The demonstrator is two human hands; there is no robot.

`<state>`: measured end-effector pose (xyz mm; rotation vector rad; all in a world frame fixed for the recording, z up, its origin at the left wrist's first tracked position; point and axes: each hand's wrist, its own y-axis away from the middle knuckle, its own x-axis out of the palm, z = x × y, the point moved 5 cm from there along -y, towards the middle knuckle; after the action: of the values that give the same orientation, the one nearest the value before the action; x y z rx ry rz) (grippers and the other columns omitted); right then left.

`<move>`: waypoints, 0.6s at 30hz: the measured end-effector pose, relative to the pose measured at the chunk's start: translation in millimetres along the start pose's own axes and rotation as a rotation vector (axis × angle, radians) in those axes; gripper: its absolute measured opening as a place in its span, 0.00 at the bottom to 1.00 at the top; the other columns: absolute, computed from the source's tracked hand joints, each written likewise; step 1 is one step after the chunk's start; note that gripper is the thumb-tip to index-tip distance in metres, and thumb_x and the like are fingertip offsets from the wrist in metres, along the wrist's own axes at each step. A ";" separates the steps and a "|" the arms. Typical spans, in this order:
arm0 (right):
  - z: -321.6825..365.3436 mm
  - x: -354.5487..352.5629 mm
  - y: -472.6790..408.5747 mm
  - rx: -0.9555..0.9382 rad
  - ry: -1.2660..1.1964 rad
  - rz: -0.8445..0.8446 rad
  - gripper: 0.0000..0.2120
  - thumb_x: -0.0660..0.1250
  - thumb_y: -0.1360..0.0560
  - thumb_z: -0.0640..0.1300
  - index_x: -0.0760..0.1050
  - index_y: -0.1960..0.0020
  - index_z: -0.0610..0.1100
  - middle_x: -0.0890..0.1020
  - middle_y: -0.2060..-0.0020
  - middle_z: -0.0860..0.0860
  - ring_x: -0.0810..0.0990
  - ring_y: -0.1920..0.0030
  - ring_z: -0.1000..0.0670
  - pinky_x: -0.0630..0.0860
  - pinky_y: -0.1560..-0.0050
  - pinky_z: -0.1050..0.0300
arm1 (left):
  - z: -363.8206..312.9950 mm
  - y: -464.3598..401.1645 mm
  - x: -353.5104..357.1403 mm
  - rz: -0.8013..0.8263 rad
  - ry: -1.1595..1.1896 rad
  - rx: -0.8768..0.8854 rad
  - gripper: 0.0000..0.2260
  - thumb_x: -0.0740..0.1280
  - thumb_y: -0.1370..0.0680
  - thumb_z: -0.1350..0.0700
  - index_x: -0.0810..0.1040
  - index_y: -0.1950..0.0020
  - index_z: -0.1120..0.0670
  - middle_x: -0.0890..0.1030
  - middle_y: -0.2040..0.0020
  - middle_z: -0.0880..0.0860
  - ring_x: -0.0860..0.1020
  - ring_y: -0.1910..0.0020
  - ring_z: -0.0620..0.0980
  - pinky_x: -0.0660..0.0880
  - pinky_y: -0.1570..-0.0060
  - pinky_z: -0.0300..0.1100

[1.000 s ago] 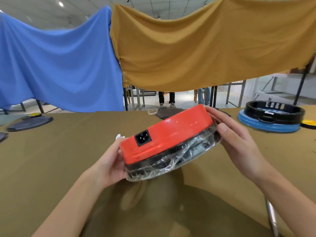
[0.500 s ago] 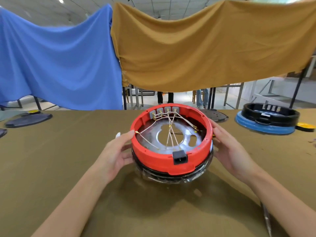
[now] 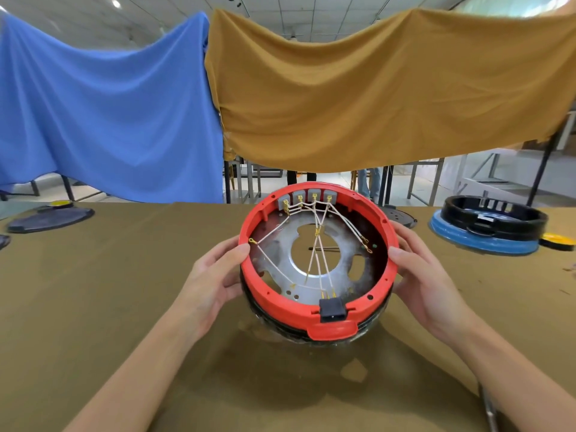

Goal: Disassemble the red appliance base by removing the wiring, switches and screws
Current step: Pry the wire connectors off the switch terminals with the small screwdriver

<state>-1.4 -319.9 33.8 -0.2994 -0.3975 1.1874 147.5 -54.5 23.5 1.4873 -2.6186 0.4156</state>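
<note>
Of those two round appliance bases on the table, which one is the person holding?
The red base in the middle, gripped by the left hand and right hand. The black-and-blue base sits untouched, far right.

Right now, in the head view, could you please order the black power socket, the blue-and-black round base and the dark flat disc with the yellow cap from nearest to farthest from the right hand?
From the right hand:
1. Black power socket, on the red base's near rim, to its left.
2. Blue-and-black round base, farther back on the right.
3. Dark flat disc with yellow cap, far left of the table.
</note>
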 end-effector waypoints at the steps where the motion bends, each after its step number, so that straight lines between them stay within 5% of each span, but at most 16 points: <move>1: 0.2 -0.4 -0.1 -0.003 -0.007 0.002 0.23 0.65 0.26 0.45 0.74 0.31 0.52 0.77 0.34 0.50 0.77 0.34 0.44 0.82 0.48 0.47 | 0.5 -0.6 -0.2 0.002 -0.002 0.002 0.20 0.71 0.30 0.48 0.81 0.39 0.50 0.84 0.48 0.57 0.83 0.54 0.56 0.81 0.55 0.47; 9: -0.6 0.6 -1.4 0.015 0.017 0.047 0.22 0.67 0.25 0.48 0.74 0.31 0.55 0.78 0.34 0.52 0.80 0.38 0.47 0.82 0.50 0.48 | 4.2 -2.3 -4.1 -0.021 -0.062 -0.024 0.17 0.68 0.27 0.46 0.81 0.41 0.50 0.84 0.49 0.54 0.83 0.56 0.53 0.81 0.56 0.48; 15: -7.7 -7.2 -1.8 0.176 0.190 -0.016 0.21 0.62 0.24 0.64 0.75 0.34 0.58 0.84 0.43 0.49 0.83 0.48 0.41 0.80 0.49 0.47 | 10.8 -4.7 -9.2 -0.081 -0.128 -0.137 0.10 0.64 0.22 0.48 0.81 0.51 0.52 0.82 0.54 0.56 0.80 0.60 0.56 0.79 0.57 0.49; 18: -9.5 -8.7 -2.2 0.247 0.306 0.010 0.20 0.58 0.20 0.63 0.78 0.36 0.54 0.84 0.45 0.47 0.83 0.52 0.39 0.80 0.45 0.42 | 15.9 -7.9 -13.4 -0.069 -0.181 -0.197 0.13 0.65 0.22 0.46 0.79 0.44 0.52 0.81 0.54 0.57 0.80 0.59 0.57 0.79 0.57 0.50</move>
<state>1.9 -329.0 25.0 -0.2635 0.0180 1.1648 161.8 -51.8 6.8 1.6107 -2.6379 0.0156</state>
